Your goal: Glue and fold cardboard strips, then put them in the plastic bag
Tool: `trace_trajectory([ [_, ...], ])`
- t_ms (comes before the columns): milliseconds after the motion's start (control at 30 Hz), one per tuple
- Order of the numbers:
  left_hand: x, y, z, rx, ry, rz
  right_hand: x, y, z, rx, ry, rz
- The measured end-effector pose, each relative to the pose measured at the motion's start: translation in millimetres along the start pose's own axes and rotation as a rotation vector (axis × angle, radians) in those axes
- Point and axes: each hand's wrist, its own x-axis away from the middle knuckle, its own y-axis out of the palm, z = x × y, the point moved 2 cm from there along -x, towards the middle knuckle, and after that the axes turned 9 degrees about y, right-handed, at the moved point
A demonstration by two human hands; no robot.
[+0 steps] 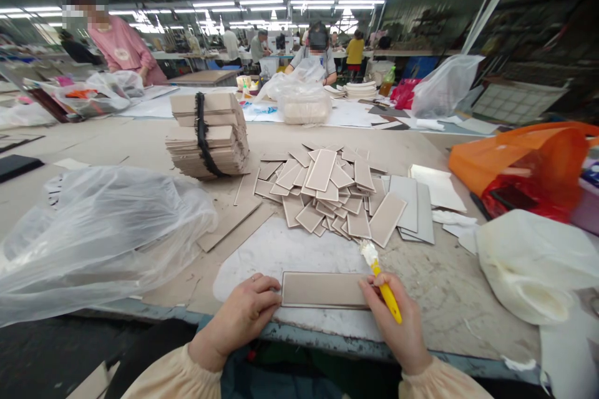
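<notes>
A flat beige rectangular panel [322,290] with a pale border lies lengthwise near the table's front edge. At its left end, my left hand [248,308] has its fingers curled together and pinches the edge. My right hand [397,315] is closed around a yellow-handled brush [387,292], whose bristles are caked with white paste and point away from me. The thumb and fingertips of that hand also touch the panel's right end. Just beyond lies a loose heap of smaller beige pieces [322,169] with pale edges.
A strapped stack of beige boards [210,137] stands behind left. Clear plastic sheeting [112,230] covers the left side. To the right are grey cards [414,206], an orange bag [519,149] and a cut white plastic jug [528,262]. Co-workers [124,47] stand across the table.
</notes>
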Motion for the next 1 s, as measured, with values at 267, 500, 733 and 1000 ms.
trace_trajectory([
  [267,-1.5,-1.8,3.6,0.005,0.0,0.03,0.1,0.2,-0.7,-0.018,-0.002,-0.013],
  [500,-0.5,1.3,0.6,0.003,0.006,0.033,1.3,1.2,-1.9,-0.03,0.008,-0.019],
  [733,-2.4,0.8,2.1,-0.009,0.013,0.031,2.3,0.7,-5.0,-0.002,0.01,-0.02],
  [1000,-3.5,1.8,3.7,-0.024,0.038,0.023,0.9,0.6,-6.6,0.021,-0.028,-0.008],
])
